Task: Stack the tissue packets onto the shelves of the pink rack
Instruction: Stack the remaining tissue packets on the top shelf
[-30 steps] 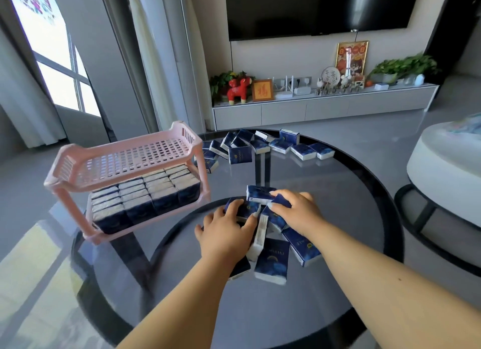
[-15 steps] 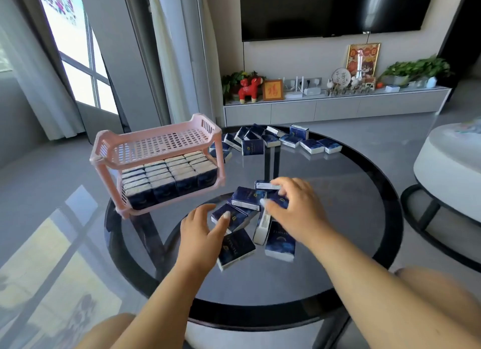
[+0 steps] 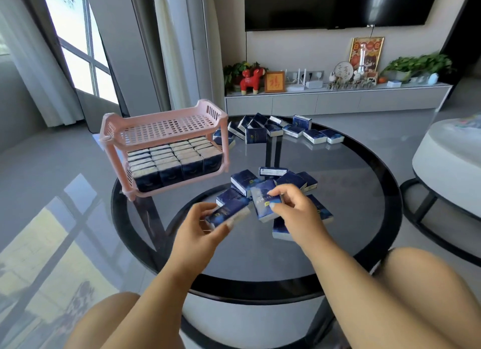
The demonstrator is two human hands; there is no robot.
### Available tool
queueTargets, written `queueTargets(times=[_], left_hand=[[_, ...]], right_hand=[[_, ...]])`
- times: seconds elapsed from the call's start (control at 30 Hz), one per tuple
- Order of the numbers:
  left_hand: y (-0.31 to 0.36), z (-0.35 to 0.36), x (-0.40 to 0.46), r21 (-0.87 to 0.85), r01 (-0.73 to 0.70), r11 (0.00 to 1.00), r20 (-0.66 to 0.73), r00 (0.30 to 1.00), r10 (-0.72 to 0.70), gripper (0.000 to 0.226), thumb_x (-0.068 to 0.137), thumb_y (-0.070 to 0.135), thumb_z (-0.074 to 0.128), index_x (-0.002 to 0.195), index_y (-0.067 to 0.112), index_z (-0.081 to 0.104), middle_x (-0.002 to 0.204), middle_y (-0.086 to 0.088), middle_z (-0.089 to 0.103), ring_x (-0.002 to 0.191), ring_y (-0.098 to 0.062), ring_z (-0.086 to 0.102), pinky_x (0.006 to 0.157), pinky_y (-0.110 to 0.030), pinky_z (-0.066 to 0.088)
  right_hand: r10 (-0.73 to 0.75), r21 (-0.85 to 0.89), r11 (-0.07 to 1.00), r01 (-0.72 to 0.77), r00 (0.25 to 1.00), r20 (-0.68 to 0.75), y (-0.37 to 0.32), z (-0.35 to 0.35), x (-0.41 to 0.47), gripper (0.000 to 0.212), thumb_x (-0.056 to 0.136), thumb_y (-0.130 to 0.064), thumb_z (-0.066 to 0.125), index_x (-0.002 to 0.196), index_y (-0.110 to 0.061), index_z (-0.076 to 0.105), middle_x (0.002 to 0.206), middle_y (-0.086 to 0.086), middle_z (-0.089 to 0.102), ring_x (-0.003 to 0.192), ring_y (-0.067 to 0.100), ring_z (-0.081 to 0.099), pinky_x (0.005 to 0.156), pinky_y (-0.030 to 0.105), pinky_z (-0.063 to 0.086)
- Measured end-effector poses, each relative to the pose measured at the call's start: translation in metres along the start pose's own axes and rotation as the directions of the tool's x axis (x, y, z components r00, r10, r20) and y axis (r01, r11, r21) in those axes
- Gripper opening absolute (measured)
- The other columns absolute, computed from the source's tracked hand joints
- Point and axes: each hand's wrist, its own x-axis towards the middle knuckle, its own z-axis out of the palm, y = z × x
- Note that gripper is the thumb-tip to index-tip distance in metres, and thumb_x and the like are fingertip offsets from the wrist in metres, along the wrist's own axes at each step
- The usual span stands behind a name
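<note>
A pink two-shelf rack (image 3: 166,126) stands at the left of the round glass table (image 3: 351,192). Its lower shelf is packed with upright dark blue tissue packets (image 3: 177,161); its top shelf is bare. My left hand (image 3: 197,229) grips one blue packet (image 3: 229,213), lifted off the glass. My right hand (image 3: 294,210) pinches another packet (image 3: 263,203) above a loose pile of packets (image 3: 296,181) at the table's middle. A second group of packets (image 3: 281,130) lies at the far edge.
A white round ottoman (image 3: 453,164) sits to the right of the table. A TV console with ornaments (image 3: 335,99) runs along the back wall. My knees show at the bottom, close to the table's near edge.
Both hands have lifted from the pile, each now holding a packet. The camera has pulled back, so the table and rack sit farther away in view.
</note>
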Motion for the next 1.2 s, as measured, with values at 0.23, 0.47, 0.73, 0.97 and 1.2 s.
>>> queueTargets(times=[0.23, 0.47, 0.73, 0.97, 1.2], left_hand=[[0.006, -0.009, 0.002, -0.187, 0.208, 0.960, -0.095, 0.969, -0.228, 0.051, 0.093, 0.056, 0.048, 0.091, 0.008, 0.065, 0.050, -0.006, 0.059, 0.047, -0.021, 0.052, 0.060, -0.036, 0.046], [0.012, -0.004, 0.002, -0.257, 0.274, 0.927, 0.044, 0.961, -0.272, 0.071, 0.080, 0.070, 0.039, 0.084, 0.002, 0.060, 0.046, -0.005, 0.049, 0.043, -0.014, 0.039, 0.042, -0.023, 0.035], [0.010, -0.005, 0.005, -0.268, 0.165, 0.949, 0.233, 0.967, -0.102, 0.045, 0.070, 0.026, 0.080, 0.106, 0.005, 0.064, 0.068, -0.008, 0.054, 0.050, -0.014, 0.040, 0.046, -0.024, 0.034], [0.010, -0.010, 0.009, -0.223, 0.102, 0.970, 0.052, 0.994, -0.092, 0.044, 0.069, -0.001, 0.082, 0.104, 0.020, 0.065, 0.089, 0.001, 0.073, 0.077, -0.010, 0.067, 0.064, -0.022, 0.050], [0.008, -0.009, 0.010, -0.136, 0.104, 0.985, 0.046, 0.994, -0.099, 0.050, 0.066, 0.009, 0.087, 0.108, 0.020, 0.063, 0.093, 0.001, 0.074, 0.072, -0.008, 0.069, 0.060, -0.018, 0.052]], right_hand=[[-0.082, 0.211, 0.977, 0.043, 0.980, 0.181, -0.008, 0.005, -0.017, 0.019, 0.073, -0.016, 0.064, 0.076, -0.031, 0.053, 0.079, -0.004, 0.049, 0.071, 0.010, 0.042, 0.064, 0.022, 0.036], [-0.173, -0.164, 0.958, 0.236, 0.929, 0.326, -0.010, 0.024, -0.021, 0.038, 0.081, -0.021, 0.068, 0.100, -0.046, 0.046, 0.099, -0.019, 0.060, 0.092, 0.002, 0.058, 0.087, 0.031, 0.048], [-0.300, -0.328, 0.870, 0.369, 0.923, 0.242, -0.014, 0.029, -0.018, 0.039, 0.083, -0.014, 0.068, 0.119, -0.024, 0.061, 0.110, -0.011, 0.056, 0.101, 0.002, 0.052, 0.088, 0.014, 0.042], [-0.142, -0.637, 0.753, 0.162, 0.986, 0.083, -0.014, -0.010, -0.008, 0.037, 0.082, -0.034, 0.068, 0.116, -0.021, 0.061, 0.111, -0.007, 0.052, 0.112, 0.016, 0.048, 0.088, 0.029, 0.043], [0.180, -0.839, 0.536, -0.092, 0.984, 0.007, -0.015, -0.007, -0.009, 0.070, 0.072, -0.059, 0.068, 0.121, -0.015, 0.048, 0.121, 0.007, 0.040, 0.105, 0.027, 0.053, 0.075, 0.029, 0.037]])
